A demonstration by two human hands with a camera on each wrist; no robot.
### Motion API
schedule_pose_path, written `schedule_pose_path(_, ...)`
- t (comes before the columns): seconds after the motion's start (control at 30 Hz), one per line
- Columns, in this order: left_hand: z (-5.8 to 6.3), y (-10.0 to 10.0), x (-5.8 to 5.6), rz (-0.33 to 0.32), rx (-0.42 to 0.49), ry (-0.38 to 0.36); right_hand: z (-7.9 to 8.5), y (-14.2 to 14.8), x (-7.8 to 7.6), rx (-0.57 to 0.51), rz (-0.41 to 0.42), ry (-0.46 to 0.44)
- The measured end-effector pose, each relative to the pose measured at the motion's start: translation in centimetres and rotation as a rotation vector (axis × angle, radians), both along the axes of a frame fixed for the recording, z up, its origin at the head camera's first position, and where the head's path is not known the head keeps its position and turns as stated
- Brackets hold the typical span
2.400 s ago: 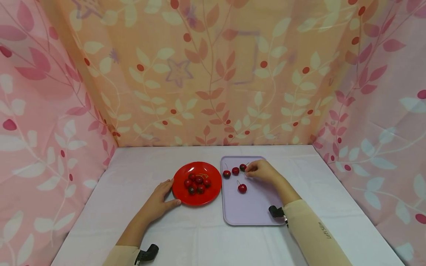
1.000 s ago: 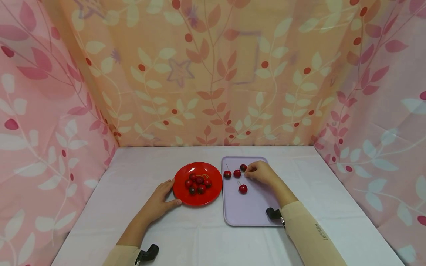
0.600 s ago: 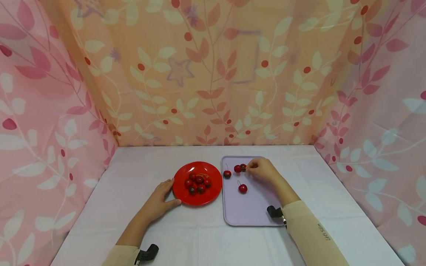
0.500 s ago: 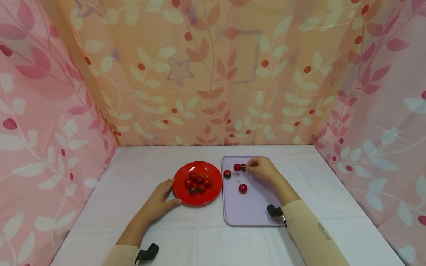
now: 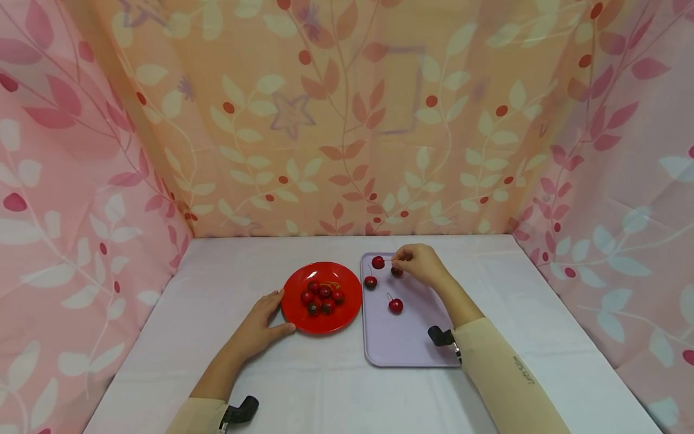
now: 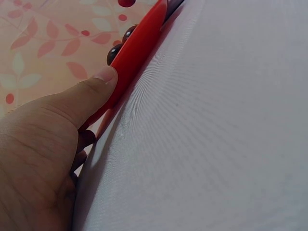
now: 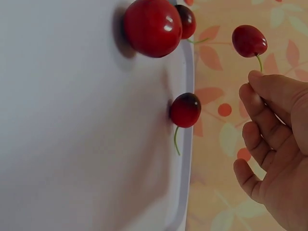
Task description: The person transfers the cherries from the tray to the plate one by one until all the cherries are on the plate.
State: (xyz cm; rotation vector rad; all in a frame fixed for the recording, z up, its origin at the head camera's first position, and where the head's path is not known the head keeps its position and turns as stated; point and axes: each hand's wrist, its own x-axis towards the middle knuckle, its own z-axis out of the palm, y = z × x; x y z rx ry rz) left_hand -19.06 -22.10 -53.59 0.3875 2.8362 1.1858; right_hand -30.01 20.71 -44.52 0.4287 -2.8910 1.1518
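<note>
My right hand (image 5: 423,263) pinches the stem of a red cherry (image 7: 249,41) between thumb and forefinger. That cherry hangs above the surface in the right wrist view, its stem toward the fingertips. Below lies the lilac tray (image 5: 412,349) with three other cherries: one at its left edge (image 5: 370,282), one nearer its middle (image 5: 396,306), and a dark one (image 5: 397,272) beside my fingers. To the left, my left hand (image 5: 259,325) rests against the rim of a red plate (image 5: 295,316), thumb and fingers spread along it. Several cherries (image 5: 325,292) lie heaped on this plate.
A white cloth (image 5: 325,392) covers the table, and the plate's right rim sits beside the tray's left edge. Patterned fabric (image 5: 347,120) stands at the back and along both sides. Each sleeve carries a small black wrist camera (image 5: 242,411).
My right hand has lifted the cherry by its stem and moved it up toward the tray's far edge, away from the dark cherry. My left hand and the plate have stayed put.
</note>
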Motion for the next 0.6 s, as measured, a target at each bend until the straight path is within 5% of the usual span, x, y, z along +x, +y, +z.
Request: schedule_pose_path(0.6,-0.1,0.0,0.0,0.002,0.009,-0.002,1.4,-3.5,-0.8,-0.028,0.034,-0.003)
